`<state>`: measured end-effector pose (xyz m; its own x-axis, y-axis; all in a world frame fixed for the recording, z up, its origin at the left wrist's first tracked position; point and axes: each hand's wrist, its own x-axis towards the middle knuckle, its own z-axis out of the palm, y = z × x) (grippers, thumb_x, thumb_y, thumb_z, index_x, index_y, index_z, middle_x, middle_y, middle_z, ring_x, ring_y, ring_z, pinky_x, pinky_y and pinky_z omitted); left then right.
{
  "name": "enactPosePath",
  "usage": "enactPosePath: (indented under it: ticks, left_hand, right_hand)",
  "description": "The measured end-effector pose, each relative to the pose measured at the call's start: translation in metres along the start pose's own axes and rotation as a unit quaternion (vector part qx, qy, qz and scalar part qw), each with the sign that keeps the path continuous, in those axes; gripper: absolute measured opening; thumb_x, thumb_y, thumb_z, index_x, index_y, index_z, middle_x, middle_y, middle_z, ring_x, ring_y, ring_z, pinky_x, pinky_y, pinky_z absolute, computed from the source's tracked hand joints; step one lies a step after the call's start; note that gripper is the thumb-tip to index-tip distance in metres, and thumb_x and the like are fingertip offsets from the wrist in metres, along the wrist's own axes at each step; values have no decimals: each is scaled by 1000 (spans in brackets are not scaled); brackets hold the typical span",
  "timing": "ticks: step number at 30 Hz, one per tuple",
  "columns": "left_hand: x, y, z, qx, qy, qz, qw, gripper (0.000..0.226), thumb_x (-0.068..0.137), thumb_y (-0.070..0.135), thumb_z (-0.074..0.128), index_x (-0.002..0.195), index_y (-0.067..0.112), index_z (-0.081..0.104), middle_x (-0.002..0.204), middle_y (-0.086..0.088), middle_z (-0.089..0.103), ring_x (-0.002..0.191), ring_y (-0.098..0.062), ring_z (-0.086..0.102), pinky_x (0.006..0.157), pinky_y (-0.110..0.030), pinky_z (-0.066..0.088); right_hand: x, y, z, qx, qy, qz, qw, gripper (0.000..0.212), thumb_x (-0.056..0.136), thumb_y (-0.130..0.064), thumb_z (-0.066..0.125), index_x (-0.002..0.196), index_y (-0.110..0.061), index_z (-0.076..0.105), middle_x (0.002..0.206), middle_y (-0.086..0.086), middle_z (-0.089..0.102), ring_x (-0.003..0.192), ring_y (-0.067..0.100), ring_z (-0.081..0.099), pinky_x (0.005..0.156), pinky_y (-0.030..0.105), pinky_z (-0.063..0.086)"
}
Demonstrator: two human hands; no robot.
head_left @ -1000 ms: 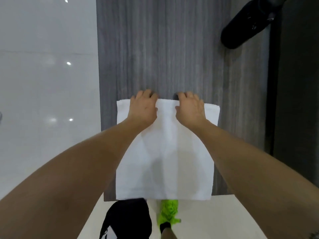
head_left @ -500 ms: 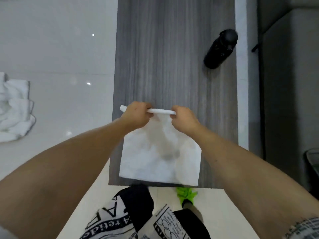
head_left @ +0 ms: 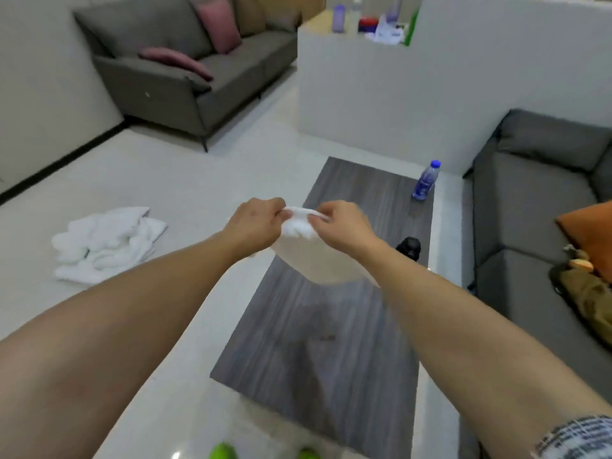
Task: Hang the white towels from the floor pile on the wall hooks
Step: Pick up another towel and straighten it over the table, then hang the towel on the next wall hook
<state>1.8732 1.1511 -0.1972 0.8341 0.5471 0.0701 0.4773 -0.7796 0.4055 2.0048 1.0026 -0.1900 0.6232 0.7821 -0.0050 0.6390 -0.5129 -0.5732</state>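
Left hand [head_left: 255, 223] and right hand [head_left: 344, 226] each pinch the top edge of one white towel [head_left: 318, 260], lifted above the grey table [head_left: 318, 342]. Carrying step; next needs a wall hook, none visible. Towel pile [head_left: 102, 243] waits on floor.

Grey table [head_left: 318, 342], two bottles [head_left: 425, 180], floor [head_left: 185, 180], towel pile [head_left: 106, 243]
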Motion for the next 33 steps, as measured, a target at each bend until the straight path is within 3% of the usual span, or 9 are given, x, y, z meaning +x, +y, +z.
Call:
enactPosePath:
  ticks: [6,12,16,20,23,26,33]
  left_hand:
    - [-52,-43,-135,30,147,-7,989,33,93,51,35,75,27,48,69,7,54,68,-19,53,59,-34,38]
    - [-152,-146,-258,69,233,-33,970,32,97,48,40,74,26,47,68,5,53,73,-27,54,61,-34,35]
    - [-235,-230,-336,120,267,-58,954,32,99,45,40,78,24,50,76,0,61,74,-26,56,62,-33,35]
    - [-324,-311,-403,156,308,-99,933,31,98,44,43,72,27,45,62,10,46,66,-23,48,60,-32,32]
    - [-388,-374,-445,185,328,-147,915,32,97,44,44,73,23,48,63,6,50,66,-25,50,58,-32,34]
    - [-452,-431,-477,208,351,-191,893,34,96,45,44,68,27,41,59,11,43,63,-23,46,56,-32,31]
    - [-624,-563,-535,215,376,-328,839,35,96,46,46,67,26,41,64,-2,55,66,-30,53,57,-33,38]
  right_hand:
    - [-2,-144,-20,-1,69,-118,991,29,86,-46,49,66,-26,54,59,-5,55,61,12,53,51,30,35]
    - [-28,-322,24,-24,87,-224,970,27,88,-44,50,74,-25,62,67,-7,62,70,17,58,59,33,47]
    - [-60,-446,73,-21,72,-285,955,26,90,-44,51,71,-27,58,69,-6,61,74,21,59,60,33,46]
    - [-94,-563,128,-8,42,-353,935,25,92,-44,50,85,-25,65,77,-5,65,79,22,61,67,34,50]
    - [-116,-644,173,7,9,-391,920,29,93,-45,49,69,-28,53,67,-6,56,74,22,57,59,31,41]
    - [-137,-720,220,18,-27,-428,903,33,94,-45,47,69,-25,49,65,-5,53,72,20,56,58,32,41]
    - [-204,-902,354,30,-84,-557,825,30,94,-42,49,73,-21,50,67,-4,52,75,25,57,58,32,39]
